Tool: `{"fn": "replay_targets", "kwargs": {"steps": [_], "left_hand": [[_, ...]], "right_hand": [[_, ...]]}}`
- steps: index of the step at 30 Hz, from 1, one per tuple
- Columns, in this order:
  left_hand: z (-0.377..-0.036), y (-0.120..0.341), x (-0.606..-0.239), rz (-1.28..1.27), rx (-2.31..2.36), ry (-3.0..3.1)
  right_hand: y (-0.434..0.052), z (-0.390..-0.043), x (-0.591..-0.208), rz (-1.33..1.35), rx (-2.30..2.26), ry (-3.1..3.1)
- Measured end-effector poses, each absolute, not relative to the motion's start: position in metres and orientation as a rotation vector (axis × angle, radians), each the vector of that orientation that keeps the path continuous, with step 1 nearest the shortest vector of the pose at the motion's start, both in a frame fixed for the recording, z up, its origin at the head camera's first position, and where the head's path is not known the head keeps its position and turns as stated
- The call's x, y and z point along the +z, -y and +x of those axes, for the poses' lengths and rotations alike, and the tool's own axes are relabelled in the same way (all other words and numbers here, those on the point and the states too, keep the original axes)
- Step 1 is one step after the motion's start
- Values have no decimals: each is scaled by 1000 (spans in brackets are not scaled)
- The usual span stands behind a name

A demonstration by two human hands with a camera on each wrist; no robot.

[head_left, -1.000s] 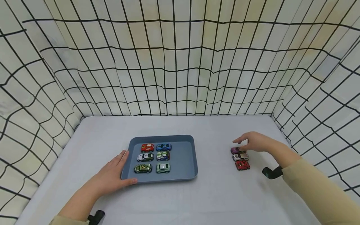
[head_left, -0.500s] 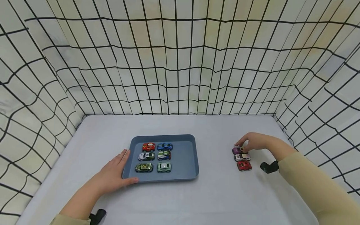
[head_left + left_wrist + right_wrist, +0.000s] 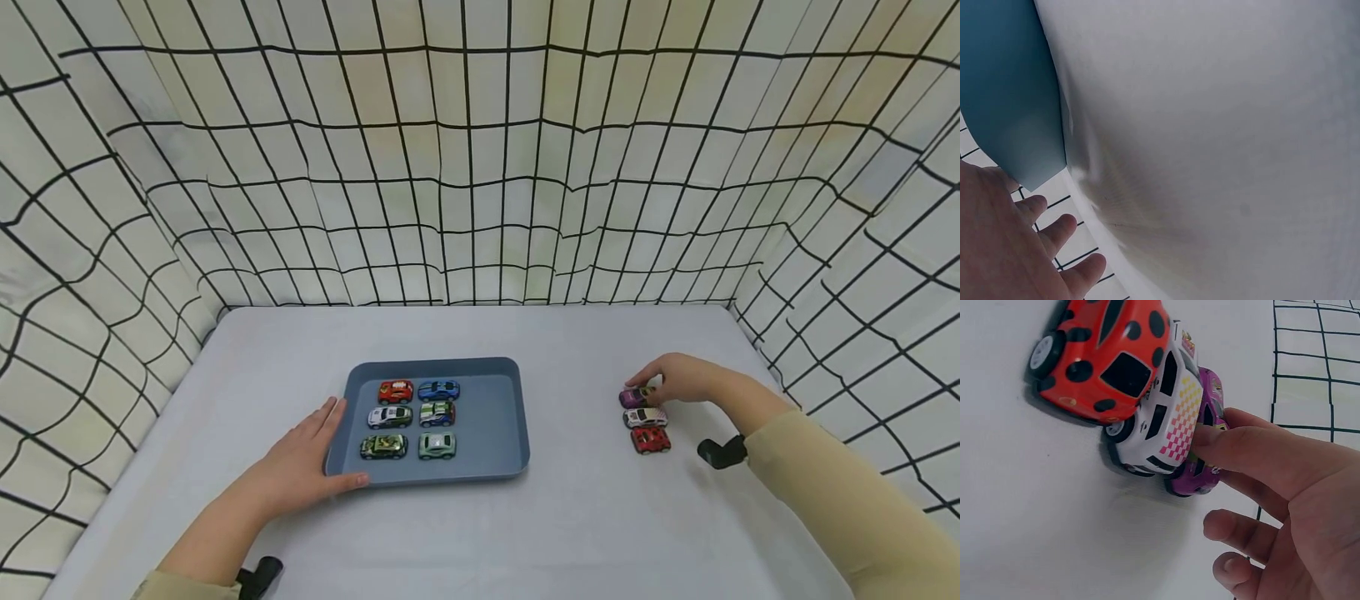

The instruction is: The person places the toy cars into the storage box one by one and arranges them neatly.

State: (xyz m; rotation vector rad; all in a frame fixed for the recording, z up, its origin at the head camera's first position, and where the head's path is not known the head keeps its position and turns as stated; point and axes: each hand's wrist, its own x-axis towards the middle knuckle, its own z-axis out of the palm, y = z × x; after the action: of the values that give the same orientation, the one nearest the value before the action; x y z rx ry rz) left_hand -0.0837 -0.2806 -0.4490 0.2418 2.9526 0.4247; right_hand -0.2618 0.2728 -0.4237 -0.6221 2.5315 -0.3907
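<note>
Right hand pinching the purple car across its width.
The car lies under the fingertips, left of the palm, thumb on its near side and forefinger beyond; its long axis runs roughly along the table's far edge (whether it sits clear of the surface I cannot tell). Close beside it, towards the table's near edge, come the white car, then the red car. Well apart, past the right edge of the tray, six toy cars stand in its left part; the left hand, farther off, rests straight-fingered along its left edge. The white table ends against black-gridded white walls.
</note>
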Motion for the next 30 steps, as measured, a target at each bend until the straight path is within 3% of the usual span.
{"fn": "replay_targets", "kwargs": {"steps": [30], "left_hand": [[-83, 281, -447, 248, 448, -2946]], "right_hand": [[-268, -274, -418, -602, -478, -2499]]}}
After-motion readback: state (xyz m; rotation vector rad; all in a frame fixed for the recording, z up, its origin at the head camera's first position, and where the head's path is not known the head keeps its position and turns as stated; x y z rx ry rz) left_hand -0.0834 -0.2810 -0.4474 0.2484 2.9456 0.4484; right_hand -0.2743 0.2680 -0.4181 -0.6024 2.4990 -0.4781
